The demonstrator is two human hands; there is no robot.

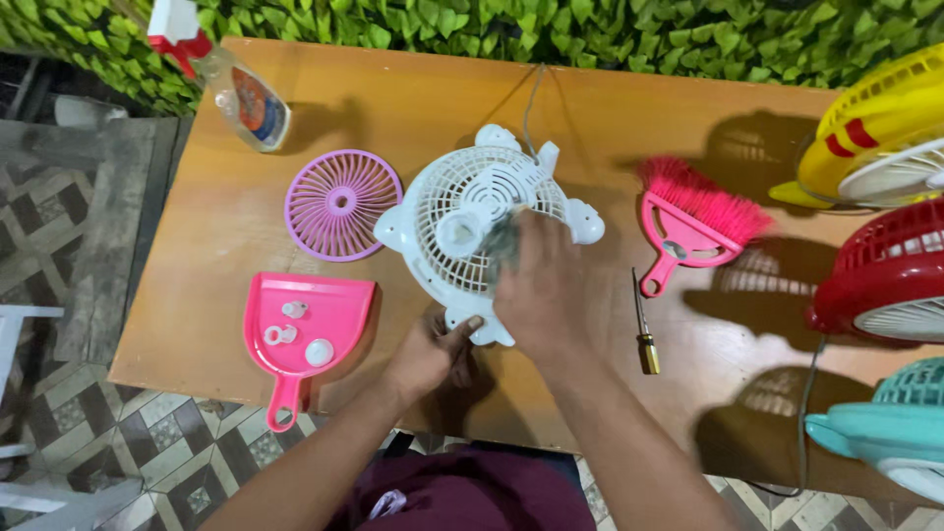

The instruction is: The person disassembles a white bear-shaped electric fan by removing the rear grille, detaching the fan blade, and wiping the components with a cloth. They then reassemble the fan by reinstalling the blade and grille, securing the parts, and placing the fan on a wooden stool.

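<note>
A white fan body with a round grille lies flat at the middle of the wooden table. My left hand grips its near bottom edge. My right hand presses a grey cloth onto the right side of the grille. A thin grey cord runs from the fan toward the far edge of the table.
A purple round grille lies left of the fan. A pink dustpan holds small white parts. A spray bottle stands far left. A pink brush and a screwdriver lie to the right. Yellow, red and teal fans crowd the right edge.
</note>
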